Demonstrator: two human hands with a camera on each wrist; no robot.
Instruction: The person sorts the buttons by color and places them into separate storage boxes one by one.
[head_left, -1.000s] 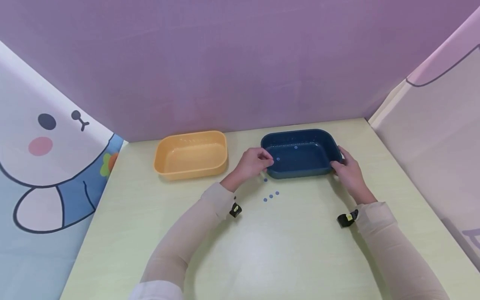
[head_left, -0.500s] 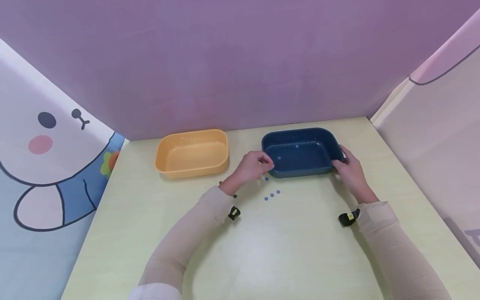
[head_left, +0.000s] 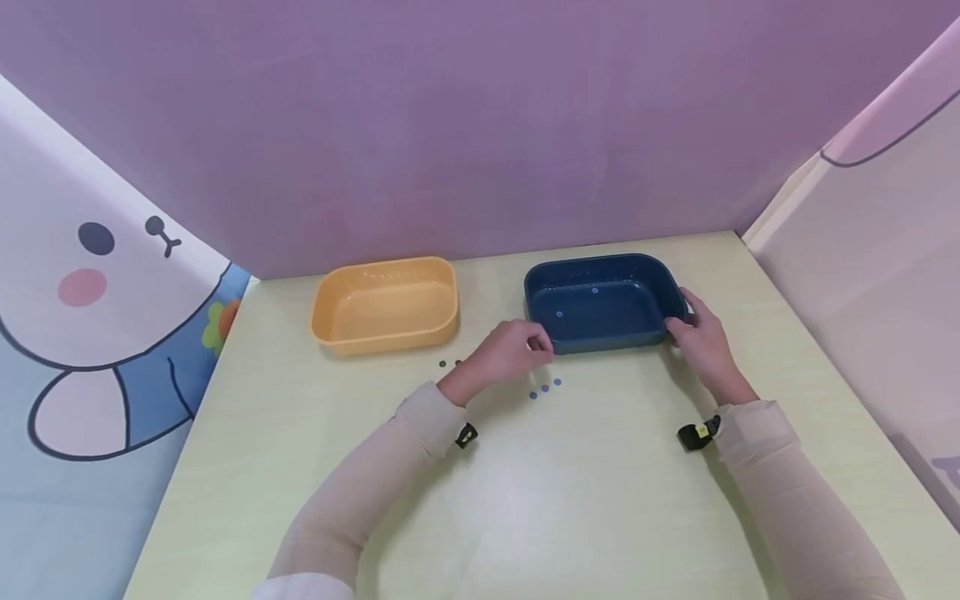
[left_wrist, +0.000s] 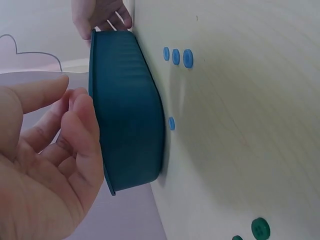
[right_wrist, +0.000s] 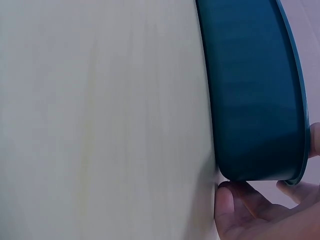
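Note:
My left hand (head_left: pixel 513 350) is just in front of the dark blue tray (head_left: pixel 607 343), by its near left corner. In the left wrist view, the fingers of this hand (left_wrist: pixel 55 160) curl loosely beside the tray rim, and no button shows between them. On the table below lie several blue buttons (head_left: pixel 545 388), three in a row and one (left_wrist: pixel 171 123) close to the tray's wall. Two more blue buttons (head_left: pixel 559 314) are inside the tray. My right hand (head_left: pixel 702 342) grips the tray's right end, thumb at the rim and fingers around the outer wall (right_wrist: pixel 255 100).
A yellow tray (head_left: pixel 386 343) stands at the back left. Green buttons (left_wrist: pixel 260 228) lie on the table in front of it, partly hidden by my left wrist in the head view. A purple cloth wall (head_left: pixel 480 125) rises behind both trays.
My left hand has drawn back from over the tray's left rim, lower and toward me, now covering the button nearest the tray in the head view. The right hand keeps its grip.

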